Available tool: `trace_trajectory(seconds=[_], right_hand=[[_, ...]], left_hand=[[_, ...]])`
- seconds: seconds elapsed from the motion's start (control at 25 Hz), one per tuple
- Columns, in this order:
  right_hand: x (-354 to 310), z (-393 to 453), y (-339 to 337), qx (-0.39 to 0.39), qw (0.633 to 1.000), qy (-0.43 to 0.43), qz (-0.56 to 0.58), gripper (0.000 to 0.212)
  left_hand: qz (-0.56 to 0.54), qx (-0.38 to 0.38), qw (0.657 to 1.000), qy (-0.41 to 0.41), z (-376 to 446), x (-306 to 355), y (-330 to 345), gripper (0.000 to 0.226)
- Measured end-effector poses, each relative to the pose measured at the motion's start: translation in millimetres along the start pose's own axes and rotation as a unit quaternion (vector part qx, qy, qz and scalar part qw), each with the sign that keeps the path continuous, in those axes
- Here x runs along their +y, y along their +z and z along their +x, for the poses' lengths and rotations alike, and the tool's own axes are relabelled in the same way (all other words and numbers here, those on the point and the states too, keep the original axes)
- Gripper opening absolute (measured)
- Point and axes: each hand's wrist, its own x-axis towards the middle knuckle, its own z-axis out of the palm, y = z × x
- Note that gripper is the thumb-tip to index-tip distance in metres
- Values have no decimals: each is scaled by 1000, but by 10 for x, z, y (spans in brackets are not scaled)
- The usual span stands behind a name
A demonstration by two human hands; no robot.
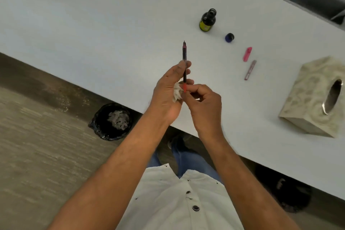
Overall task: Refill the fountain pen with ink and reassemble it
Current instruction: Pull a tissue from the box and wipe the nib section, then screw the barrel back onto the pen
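Fountain pen (184, 65), thin and dark with a red lower end, stands nearly upright at the frame's center, nib up. Left hand (168, 93) pinches its middle and holds a crumpled tissue (177, 93); right hand (203, 104), just right, pinches the red end.
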Motion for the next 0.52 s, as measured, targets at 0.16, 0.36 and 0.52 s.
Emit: trace_trajectory(seconds=[0.16,0.36,0.52], right_hand=[[35,130,-419,-38,998,20,43,17],[203,622,-1034,37,998,50,8,12],[542,1229,-1448,172,976,81,-104,9]], left_hand=[[48,24,999,0,269,-130,388,23],[71,31,997,-24,605,-214,730,14],[90,51,993,-58,812,-276,740,14]])
